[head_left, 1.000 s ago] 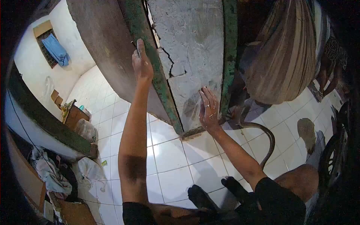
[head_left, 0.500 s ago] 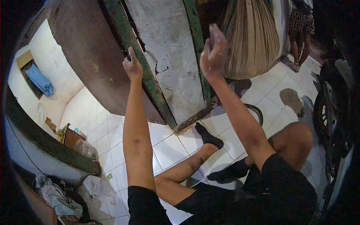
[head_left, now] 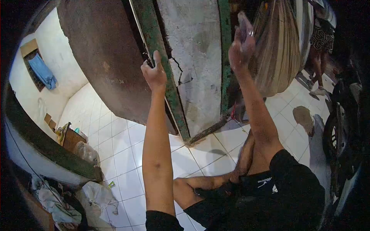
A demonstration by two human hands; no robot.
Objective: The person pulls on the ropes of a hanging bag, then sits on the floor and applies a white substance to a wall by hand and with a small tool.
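My left hand is raised in front of the green wooden post. Its thumb points up and its other fingers are curled at the post's left edge; whether they hold something I cannot tell. Higher and to the right, my right hand is lifted with fingers stretched upward, overlapping the striped hammock cloth in this view. A small bright spot shows on its fingers. Between the two hands stands a cracked grey wall panel. My bent legs lie folded on the white tiled floor.
A person stands at the upper right, near a dark motorcycle. At the lower left lie a white plastic bag and a heap of cloth. A blue cloth hangs at the window beyond the low wall.
The view has swung, so the post, panel and hammock sit farther right. Both hands stay raised. My legs have drawn in, and the black-socked feet no longer show stretched out.
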